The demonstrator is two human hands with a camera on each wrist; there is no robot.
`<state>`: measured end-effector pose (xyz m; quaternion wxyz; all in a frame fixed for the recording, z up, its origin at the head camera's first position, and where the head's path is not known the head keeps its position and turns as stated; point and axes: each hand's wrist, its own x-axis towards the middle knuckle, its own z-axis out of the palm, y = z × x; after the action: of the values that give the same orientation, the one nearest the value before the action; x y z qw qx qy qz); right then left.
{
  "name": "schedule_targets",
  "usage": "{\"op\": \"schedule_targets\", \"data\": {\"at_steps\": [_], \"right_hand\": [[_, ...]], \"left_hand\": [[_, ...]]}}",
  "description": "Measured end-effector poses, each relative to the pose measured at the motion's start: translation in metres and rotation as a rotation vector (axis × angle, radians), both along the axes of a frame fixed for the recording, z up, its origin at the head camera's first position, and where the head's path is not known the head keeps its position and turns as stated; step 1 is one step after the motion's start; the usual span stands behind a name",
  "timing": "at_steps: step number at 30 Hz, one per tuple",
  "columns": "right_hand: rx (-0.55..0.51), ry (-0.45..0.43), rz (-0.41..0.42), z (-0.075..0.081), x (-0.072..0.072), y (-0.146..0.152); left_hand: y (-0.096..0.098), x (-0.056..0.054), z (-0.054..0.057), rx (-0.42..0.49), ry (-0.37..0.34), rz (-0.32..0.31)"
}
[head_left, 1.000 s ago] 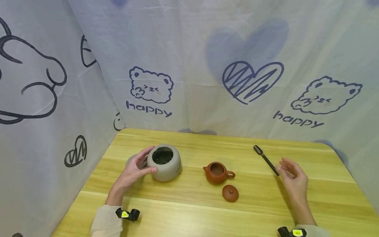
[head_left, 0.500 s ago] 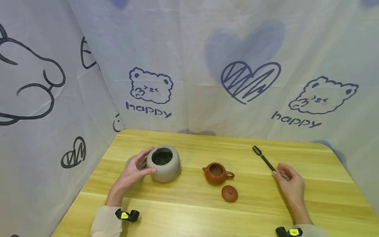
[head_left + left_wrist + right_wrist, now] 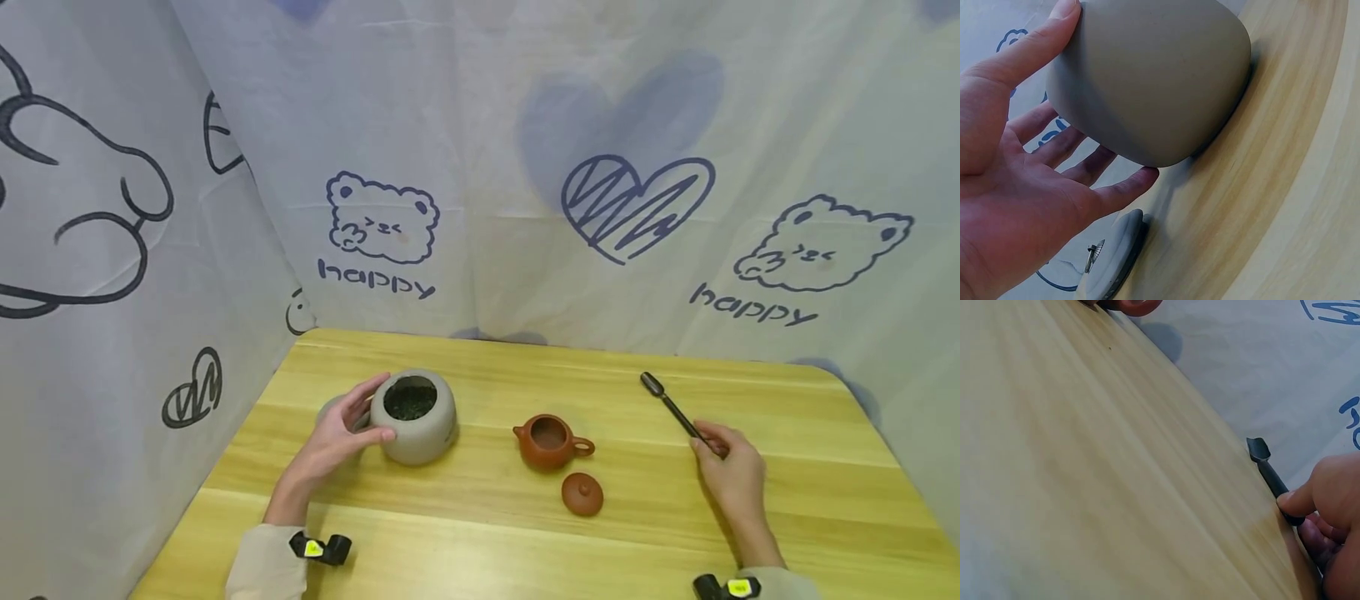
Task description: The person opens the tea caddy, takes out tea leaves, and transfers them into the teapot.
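My left hand [image 3: 337, 435] holds a round grey tea jar [image 3: 422, 433] from its left side, thumb in front and fingers behind. Dark dry tea leaves [image 3: 409, 398] show through the jar's mouth. In the left wrist view the jar [image 3: 1154, 81] sits between thumb and fingertips. My right hand [image 3: 733, 479] pinches the near end of a slim black tea scoop [image 3: 677, 412], whose bowl points away to the upper left. The right wrist view shows the thumb [image 3: 1300, 501] along the scoop's handle, with the scoop [image 3: 1260, 450] close over the wood.
Between the hands stands a brown clay teapot [image 3: 546, 450], uncovered, spout to the left. Its lid [image 3: 582, 494] lies just in front. A grey lid [image 3: 1116, 256] with a small metal fitting is beside the jar, partly hidden by my left hand. A printed cloth [image 3: 480, 250] hangs behind the table.
My right hand has moved slightly left and down along the scoop, and its fingers have closed on the handle's end. The left hand and the jar have stayed in place.
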<state>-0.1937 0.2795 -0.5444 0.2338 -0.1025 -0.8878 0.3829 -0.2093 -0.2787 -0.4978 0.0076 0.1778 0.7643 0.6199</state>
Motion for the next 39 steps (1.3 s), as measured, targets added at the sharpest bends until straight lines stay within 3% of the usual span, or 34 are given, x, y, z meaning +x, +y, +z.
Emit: {"op": "schedule_targets", "data": {"at_steps": [5,10,18,24,31,39], "right_hand": [[0.031,0.0,0.01,0.004,0.0,0.001],[-0.052,0.027,0.008,0.008,0.002,0.002],[-0.414,-0.016,0.035,0.013,0.002,0.006],[-0.682,0.016,0.005,0.014,0.0,0.004],[-1.1,0.137,0.158,0.018,0.003,0.003],[-1.226,0.155,0.25,0.029,0.007,-0.003]], "left_hand": [[0.002,-0.002,0.006,0.003,-0.002,-0.012],[0.001,0.0,0.006,0.01,0.0,-0.019],[0.001,0.0,0.005,0.014,-0.009,-0.03],[0.001,0.0,0.004,0.012,-0.013,-0.031],[0.002,0.0,0.003,0.0,-0.017,-0.023],[0.001,0.0,0.002,0.0,-0.023,-0.02]]}}
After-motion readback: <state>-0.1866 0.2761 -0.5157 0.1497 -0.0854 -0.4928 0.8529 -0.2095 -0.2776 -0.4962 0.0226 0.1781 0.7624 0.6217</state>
